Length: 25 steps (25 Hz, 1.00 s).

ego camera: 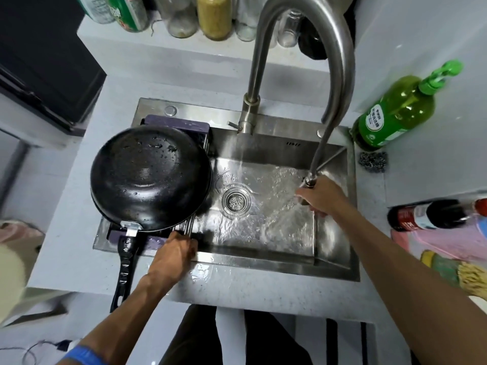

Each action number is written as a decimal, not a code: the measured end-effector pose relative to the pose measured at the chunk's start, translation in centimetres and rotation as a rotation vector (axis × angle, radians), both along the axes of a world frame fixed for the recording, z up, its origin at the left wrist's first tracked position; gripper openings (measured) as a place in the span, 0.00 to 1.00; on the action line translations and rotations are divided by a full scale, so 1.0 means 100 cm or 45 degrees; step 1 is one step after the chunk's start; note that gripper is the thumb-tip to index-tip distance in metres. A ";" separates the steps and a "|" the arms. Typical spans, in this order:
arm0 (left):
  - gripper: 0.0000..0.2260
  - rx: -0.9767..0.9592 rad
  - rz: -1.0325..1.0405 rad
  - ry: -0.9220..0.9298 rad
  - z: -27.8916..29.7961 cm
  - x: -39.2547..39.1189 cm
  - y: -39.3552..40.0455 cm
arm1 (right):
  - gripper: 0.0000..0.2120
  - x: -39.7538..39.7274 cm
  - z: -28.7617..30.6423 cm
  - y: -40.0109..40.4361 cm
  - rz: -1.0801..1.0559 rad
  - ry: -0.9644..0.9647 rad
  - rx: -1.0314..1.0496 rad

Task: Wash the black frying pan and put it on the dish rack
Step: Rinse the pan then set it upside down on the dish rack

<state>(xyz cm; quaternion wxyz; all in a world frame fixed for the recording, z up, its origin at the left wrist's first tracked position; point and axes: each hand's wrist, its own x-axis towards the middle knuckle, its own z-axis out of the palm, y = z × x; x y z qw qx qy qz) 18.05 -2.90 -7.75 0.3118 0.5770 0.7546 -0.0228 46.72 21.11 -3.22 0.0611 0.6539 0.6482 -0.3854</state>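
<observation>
Both forearms are seen reaching in from 6 o'clock over the front edge of the worktop (79, 248). The left hand (172, 255) is laid on the near end of the dish rack (184, 229), its fingers (191, 246) curled over the rack's front bars, seemingly to steady or shift the rack; whether a bar is truly gripped cannot be told. The black frying pan (150, 177) is found upside down on that rack, at 9 o'clock from the drain (236, 201), with its handle (125, 264) pointing toward 6 o'clock past the sink's front rim. Water beads are seen on its upturned base, so it is judged to be washed and set bottom-up for draining. At 3 o'clock from the drain, the pull-out spray head (308, 181) is held by the right hand (320, 197), fingers wrapped round it, and water is being sprayed across the floor of the sink (334, 270), probably so that leftover suds are rinsed away. The hose is drawn down from the tall faucet (303, 35). A green soap bottle (392, 114) and a steel scourer (373, 160) are kept at 2 o'clock, within easy reach.
</observation>
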 end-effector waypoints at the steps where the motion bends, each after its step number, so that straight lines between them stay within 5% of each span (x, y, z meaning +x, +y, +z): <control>1: 0.04 0.002 0.003 0.004 0.002 0.001 0.000 | 0.13 0.008 0.002 0.004 -0.025 -0.062 0.064; 4: 0.06 0.016 -0.002 0.023 0.003 0.004 0.000 | 0.13 0.010 0.002 -0.024 0.046 -0.161 0.256; 8: 0.06 0.004 -0.020 0.046 0.004 0.004 -0.001 | 0.10 -0.054 -0.007 -0.083 0.145 0.136 0.228; 11: 0.07 -0.018 -0.054 0.057 0.007 0.006 0.000 | 0.10 -0.086 0.006 -0.083 -0.135 0.590 0.032; 14: 0.07 0.001 -0.060 0.066 0.013 0.010 0.004 | 0.02 -0.096 0.042 -0.062 -0.300 0.865 0.174; 18: 0.05 0.001 -0.056 0.050 0.012 0.010 0.005 | 0.02 -0.108 0.091 -0.029 -0.241 0.971 0.405; 25: 0.08 0.023 -0.086 0.071 0.001 0.009 0.004 | 0.04 -0.122 0.108 -0.027 -0.200 1.195 0.337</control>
